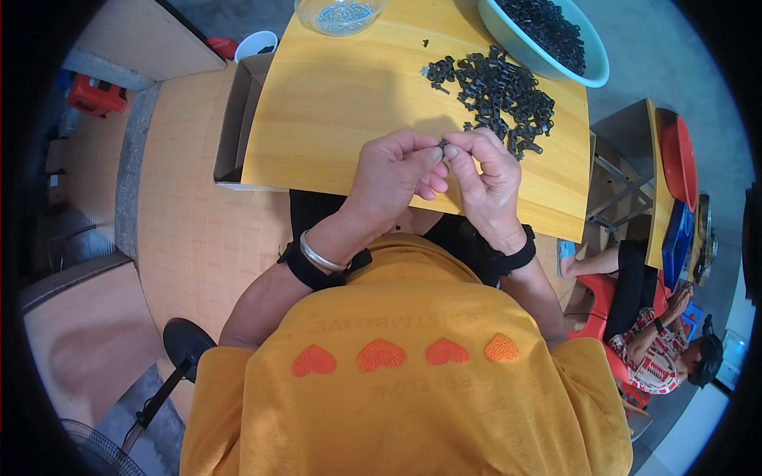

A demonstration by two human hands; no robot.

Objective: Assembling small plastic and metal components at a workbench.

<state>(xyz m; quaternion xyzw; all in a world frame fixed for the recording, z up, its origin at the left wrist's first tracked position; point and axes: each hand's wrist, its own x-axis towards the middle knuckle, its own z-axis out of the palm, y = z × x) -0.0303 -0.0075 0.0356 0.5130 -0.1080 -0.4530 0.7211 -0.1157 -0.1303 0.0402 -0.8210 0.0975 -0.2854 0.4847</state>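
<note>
The left hand (394,176) and the right hand (488,178) are meeting just above the near edge of the yellow wooden counter (341,103). The fingers of both hands are curling in close, and the tips are pinching one small black part (443,144) between them. The thumb and first finger of the left hand are pressing on it from the left, and the fingers of the right hand are pressing on it from the right. The part is tiny and dark, and most of it is hiding behind the fingertips, so its shape is hard to tell. It is sitting up in the air between the two hands, not lying on the counter. Just behind the hands, a pile of black parts (496,91) is lying loose on the counter. A light blue bowl (591,67) with more black parts is standing at the far right corner. A clear bowl (341,16) with small silver screws is standing at the far edge. A silver bangle (320,258) is going around the left wrist, and black bands are going around both wrists. Another person (663,349) is sitting at the right, next to a second counter.
</note>
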